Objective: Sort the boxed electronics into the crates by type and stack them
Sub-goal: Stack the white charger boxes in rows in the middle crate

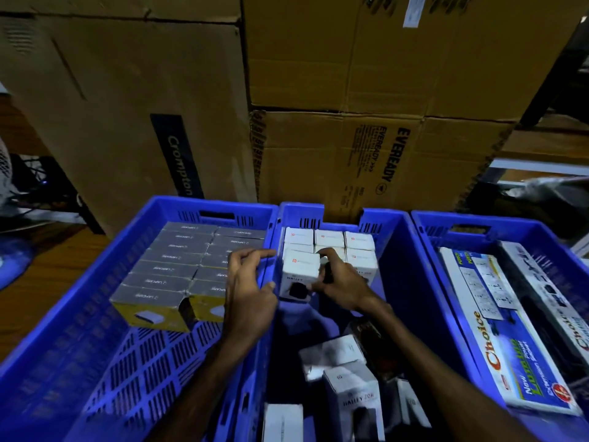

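Note:
Three blue crates stand side by side. The left crate (79, 314) holds neat rows of grey-topped yellow boxes (165, 266). The middle crate (411, 282) has stacked white boxes (330, 239) at its far end and several loose white boxes (350, 390) near me. My right hand (344, 283) grips the right side of a white box (299, 274) at the front left of that stack. My left hand (251, 282) hovers over the wall between left and middle crates, fingers apart, thumb close to the box's left side.
The right crate (471, 237) holds long "Choice" extension-board boxes (497, 339). Large brown cartons (350, 122) are stacked right behind the crates. A wooden floor (47, 266) and cables lie to the left.

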### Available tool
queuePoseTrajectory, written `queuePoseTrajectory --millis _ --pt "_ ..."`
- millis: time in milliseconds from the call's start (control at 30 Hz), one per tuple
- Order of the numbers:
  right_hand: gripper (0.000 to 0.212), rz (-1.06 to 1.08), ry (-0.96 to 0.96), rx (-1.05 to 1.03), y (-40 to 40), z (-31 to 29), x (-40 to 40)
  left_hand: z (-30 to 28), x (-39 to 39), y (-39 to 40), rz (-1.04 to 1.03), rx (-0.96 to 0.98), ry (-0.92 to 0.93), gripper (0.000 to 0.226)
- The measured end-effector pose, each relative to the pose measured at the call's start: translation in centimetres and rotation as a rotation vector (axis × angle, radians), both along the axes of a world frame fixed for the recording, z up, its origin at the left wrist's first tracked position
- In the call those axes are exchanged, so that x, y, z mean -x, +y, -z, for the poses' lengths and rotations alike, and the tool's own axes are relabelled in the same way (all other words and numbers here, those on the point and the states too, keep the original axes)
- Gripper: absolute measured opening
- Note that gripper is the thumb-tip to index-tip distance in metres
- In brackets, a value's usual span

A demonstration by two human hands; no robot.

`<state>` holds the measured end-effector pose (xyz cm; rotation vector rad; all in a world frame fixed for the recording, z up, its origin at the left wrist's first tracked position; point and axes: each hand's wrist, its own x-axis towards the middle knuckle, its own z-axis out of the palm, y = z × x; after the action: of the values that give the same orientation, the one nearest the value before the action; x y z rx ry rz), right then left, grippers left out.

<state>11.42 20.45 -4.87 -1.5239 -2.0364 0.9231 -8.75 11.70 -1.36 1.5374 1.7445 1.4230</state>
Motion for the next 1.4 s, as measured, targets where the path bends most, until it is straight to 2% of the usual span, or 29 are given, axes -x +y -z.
queuePoseTrajectory --millis 333,533,767,1033,1100,1233,1400 --pt "0.056 0.097 -0.089 -0.08 -1.0 1.6 1.6 -0.5 -0.2 -0.3 0.028 0.034 0.04 0.057" --pt "0.047 0.024 -0.275 -0.168 -1.9 2.2 1.8 -0.3 -0.3 -0.5 0.04 0.042 0.074 0.061" --pt "0.044 0.01 -0.296 -0.168 -2.3 2.0 1.9 -0.6 -0.4 -0.8 0.052 0.066 0.111 0.056" --pt "0.066 -0.042 -0.232 -0.031 -3.5 1.3 -0.9 -0.6 -0.7 -1.0 0.083 0.027 0.167 0.054" --pt "0.063 -0.05 -0.235 0.008 -3.7 0.4 -2.2 -0.5 -0.8 -1.2 0.11 0.01 0.193 0.054" --pt "0.042 -0.113 -0.284 0.082 -3.9 -1.6 -5.7 -0.5 -1.2 -1.4 0.177 -0.009 0.257 0.049" --pt "0.05 -0.283 -0.478 0.12 -5.8 -3.5 -8.4 -0.6 -2.0 -1.8 0.263 -0.019 0.337 0.044"
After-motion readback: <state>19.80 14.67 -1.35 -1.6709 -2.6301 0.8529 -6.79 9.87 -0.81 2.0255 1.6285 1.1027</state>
